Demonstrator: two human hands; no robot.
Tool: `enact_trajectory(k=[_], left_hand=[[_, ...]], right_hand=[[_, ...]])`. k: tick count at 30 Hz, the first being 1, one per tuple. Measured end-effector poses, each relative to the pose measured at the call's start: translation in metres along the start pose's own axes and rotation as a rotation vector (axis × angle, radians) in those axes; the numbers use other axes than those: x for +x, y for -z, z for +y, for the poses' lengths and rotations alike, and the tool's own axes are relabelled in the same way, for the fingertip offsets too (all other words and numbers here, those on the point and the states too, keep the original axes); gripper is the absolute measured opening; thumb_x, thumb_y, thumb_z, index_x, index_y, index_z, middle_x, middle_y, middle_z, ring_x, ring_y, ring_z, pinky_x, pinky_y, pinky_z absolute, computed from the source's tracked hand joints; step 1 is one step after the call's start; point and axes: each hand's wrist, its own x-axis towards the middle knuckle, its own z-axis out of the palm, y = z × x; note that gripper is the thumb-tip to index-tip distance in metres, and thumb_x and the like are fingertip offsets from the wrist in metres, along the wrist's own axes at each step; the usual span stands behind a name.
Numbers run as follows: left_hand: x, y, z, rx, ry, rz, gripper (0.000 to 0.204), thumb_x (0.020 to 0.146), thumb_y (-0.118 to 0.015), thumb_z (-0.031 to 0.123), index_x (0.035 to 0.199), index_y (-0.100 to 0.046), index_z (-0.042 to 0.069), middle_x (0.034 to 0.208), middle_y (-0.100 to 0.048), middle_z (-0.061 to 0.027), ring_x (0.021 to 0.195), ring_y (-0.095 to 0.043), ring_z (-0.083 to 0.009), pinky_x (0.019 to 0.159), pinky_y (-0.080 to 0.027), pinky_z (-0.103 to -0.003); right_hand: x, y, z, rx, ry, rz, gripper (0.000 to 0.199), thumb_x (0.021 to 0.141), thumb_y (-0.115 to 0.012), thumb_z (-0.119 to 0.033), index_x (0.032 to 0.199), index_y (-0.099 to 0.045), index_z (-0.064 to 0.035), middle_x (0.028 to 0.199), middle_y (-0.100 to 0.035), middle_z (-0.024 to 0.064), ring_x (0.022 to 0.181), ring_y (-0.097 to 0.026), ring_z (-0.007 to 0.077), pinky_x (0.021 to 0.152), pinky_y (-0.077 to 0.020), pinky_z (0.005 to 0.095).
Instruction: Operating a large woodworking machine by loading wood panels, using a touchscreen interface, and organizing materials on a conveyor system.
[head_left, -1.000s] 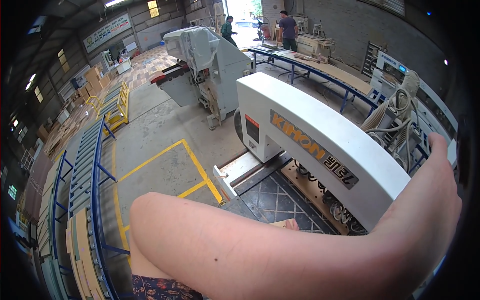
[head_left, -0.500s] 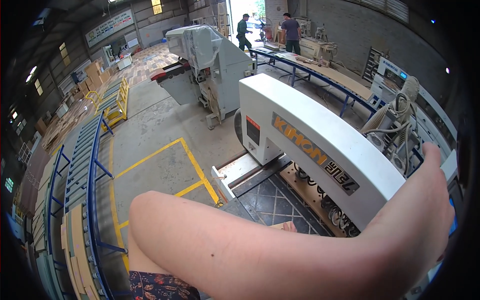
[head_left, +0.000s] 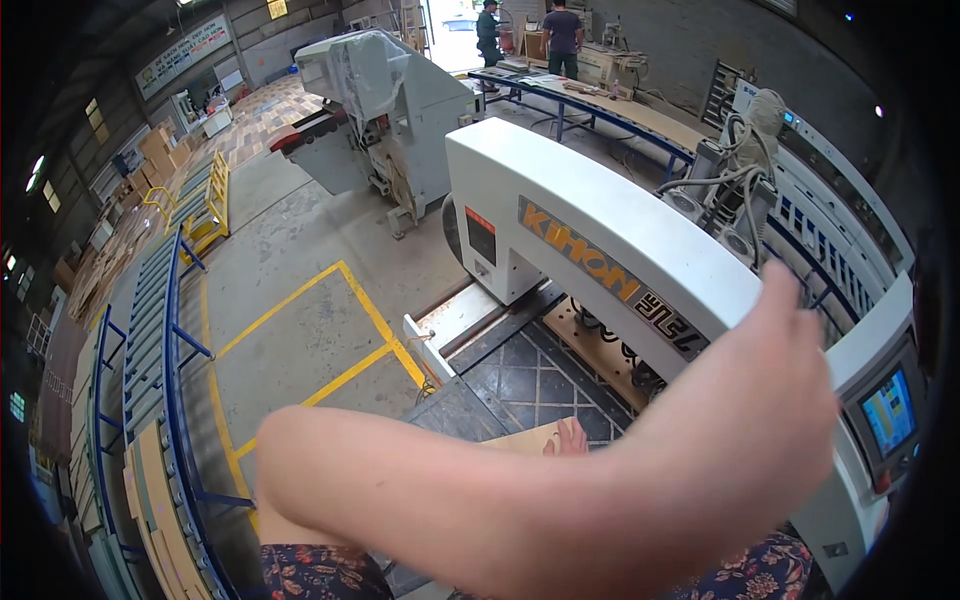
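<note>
My left forearm crosses the lower view from the elbow at left. My left hand (head_left: pixel 775 355) is raised at its right end, blurred by motion, with fingers partly extended and nothing visible in them. It stands between the white machine arch (head_left: pixel 600 215) and a control screen (head_left: pixel 888 412). Beyond the forearm, my right hand (head_left: pixel 567 438) lies with fingers spread on a light wooden board (head_left: pixel 520 442). The forearm hides much of that board and my right wrist. The board rests on the dark, grid-marked machine bed (head_left: pixel 530 385).
A grey machine draped in plastic (head_left: pixel 385 130) stands ahead. On the left, a blue-framed roller conveyor (head_left: pixel 150 330) carries boards (head_left: pixel 165 500). Yellow lines (head_left: pixel 375 310) mark the floor. Two people (head_left: pixel 562 40) stand by a long table (head_left: pixel 600 110) at the back.
My left hand has moved left, away from the control screen, which now shows more fully. More of my right hand and the board is visible. The whole view has shifted slightly.
</note>
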Motion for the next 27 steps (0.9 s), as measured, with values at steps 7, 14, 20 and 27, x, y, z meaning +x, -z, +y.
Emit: enact_trajectory(k=[7, 14, 20, 27], left_hand=[[-0.023, -0.144, 0.074, 0.106, 0.272, 0.052, 0.05, 0.088, -0.057, 0.03, 0.124, -0.063, -0.003, 0.119, -0.063, -0.0208, 0.12, -0.056, -0.0361, 0.114, -0.034, -0.059], [-0.009, -0.257, 0.166, 0.039, 0.453, -0.122, 0.049, 0.093, -0.053, 0.029, 0.129, -0.061, -0.003, 0.119, -0.063, -0.0238, 0.12, -0.056, -0.0391, 0.111, -0.035, -0.057], [-0.004, -0.277, 0.178, -0.136, 0.468, -0.091, 0.044, 0.091, -0.055, 0.028, 0.126, -0.061, 0.001, 0.117, -0.063, -0.0208, 0.115, -0.056, -0.0364, 0.107, -0.037, -0.054], [-0.052, -0.254, 0.15, -0.74, 0.433, -0.043, 0.048, 0.086, -0.065, 0.017, 0.131, -0.059, 0.004, 0.116, -0.063, -0.0165, 0.114, -0.058, -0.0348, 0.102, -0.042, -0.049]], right_hand=[[-0.009, -0.008, 0.03, -0.228, 0.109, 0.093, 0.057, 0.091, -0.061, -0.027, 0.142, -0.05, -0.0054, 0.151, -0.037, 0.0236, 0.138, -0.039, 0.0417, 0.114, -0.0355, 0.0511], [-0.002, -0.015, 0.039, -0.165, -0.029, -0.034, 0.058, 0.091, -0.062, -0.028, 0.142, -0.049, -0.0052, 0.151, -0.037, 0.0238, 0.138, -0.038, 0.042, 0.114, -0.0355, 0.0509], [-0.004, -0.008, 0.036, -0.14, -0.053, -0.048, 0.057, 0.091, -0.062, -0.029, 0.142, -0.05, -0.0062, 0.151, -0.037, 0.0233, 0.138, -0.039, 0.0419, 0.114, -0.0353, 0.0507], [-0.006, -0.005, 0.034, -0.085, -0.05, -0.007, 0.054, 0.091, -0.063, -0.027, 0.141, -0.052, -0.0083, 0.152, -0.038, 0.021, 0.135, -0.042, 0.0406, 0.113, -0.037, 0.049]])
